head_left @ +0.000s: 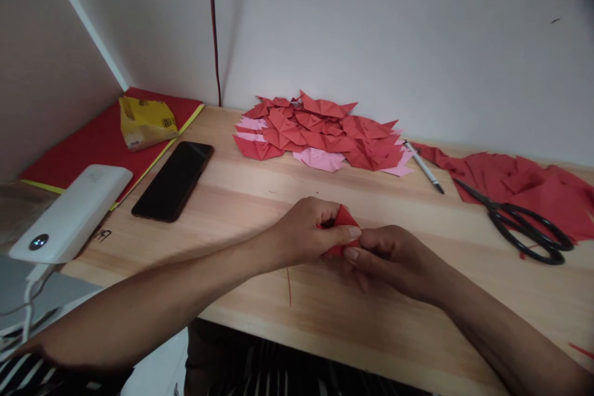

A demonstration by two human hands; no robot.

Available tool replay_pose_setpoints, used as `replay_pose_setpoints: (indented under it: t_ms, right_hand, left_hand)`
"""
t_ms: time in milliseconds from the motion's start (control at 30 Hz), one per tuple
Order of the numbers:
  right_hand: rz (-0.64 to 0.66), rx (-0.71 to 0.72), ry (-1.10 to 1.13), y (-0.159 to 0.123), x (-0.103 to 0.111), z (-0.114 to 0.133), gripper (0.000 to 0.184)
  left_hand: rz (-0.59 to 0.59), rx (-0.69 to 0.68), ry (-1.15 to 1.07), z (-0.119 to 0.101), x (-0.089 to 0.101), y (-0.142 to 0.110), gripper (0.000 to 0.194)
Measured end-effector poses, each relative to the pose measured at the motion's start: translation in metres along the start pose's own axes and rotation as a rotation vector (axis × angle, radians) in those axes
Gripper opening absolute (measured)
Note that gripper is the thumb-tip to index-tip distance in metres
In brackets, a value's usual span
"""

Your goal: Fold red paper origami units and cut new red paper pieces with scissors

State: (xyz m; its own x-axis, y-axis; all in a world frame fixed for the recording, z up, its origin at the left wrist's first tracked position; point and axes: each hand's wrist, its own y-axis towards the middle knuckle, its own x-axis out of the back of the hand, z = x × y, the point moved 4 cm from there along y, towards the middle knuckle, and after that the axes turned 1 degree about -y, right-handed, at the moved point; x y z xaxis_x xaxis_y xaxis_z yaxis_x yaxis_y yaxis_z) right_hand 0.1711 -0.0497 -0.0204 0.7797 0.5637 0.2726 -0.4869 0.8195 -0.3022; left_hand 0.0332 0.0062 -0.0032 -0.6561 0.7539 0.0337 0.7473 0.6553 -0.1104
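Between my two hands, above the front half of the table, is a small piece of folded red paper (346, 218). My left hand (313, 229) has its fingers curled round the paper, with the thumb pressed on its face. The thumb and fingers of my right hand (390, 257) pinch the paper's right lower edge. Most of the paper is hidden by my fingers. Behind the hands lies a heap of folded red and pink paper pieces (320, 136) against the wall.
A white pen (423, 167), black-handled scissors (524, 223) and a pile of red paper (524, 179) lie on the right. On the left are a phone (172, 182), a white power bank (74, 213) with a cable, a yellow packet (148, 122) and a red folder (78, 148).
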Motion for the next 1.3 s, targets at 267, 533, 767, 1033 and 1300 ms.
replay_pose_setpoints:
  t_ms: [267,533,767,1033,1300]
  right_hand:
    - [-0.142,0.054,0.048,0.005,0.004,0.007,0.032]
    - [-0.237,0.064,-0.024,0.006,0.008,0.006,0.039]
    - [-0.262,0.068,0.038,0.007,0.010,0.005,0.038]
    - [-0.300,0.086,0.114,0.012,0.011,0.007,0.038]
    - [-0.317,0.112,0.040,0.009,0.015,0.009,0.039]
  left_hand:
    - [0.021,0.135,-0.148,0.006,0.005,0.002,0.024]
    - [-0.045,0.111,-0.022,0.002,0.011,0.003,0.030]
    - [-0.074,-0.008,0.024,-0.002,0.010,0.003,0.034]
    - [-0.104,0.006,-0.044,0.002,0.013,0.006,0.033]
    - [-0.103,0.026,-0.035,0.003,0.011,0.005,0.030]
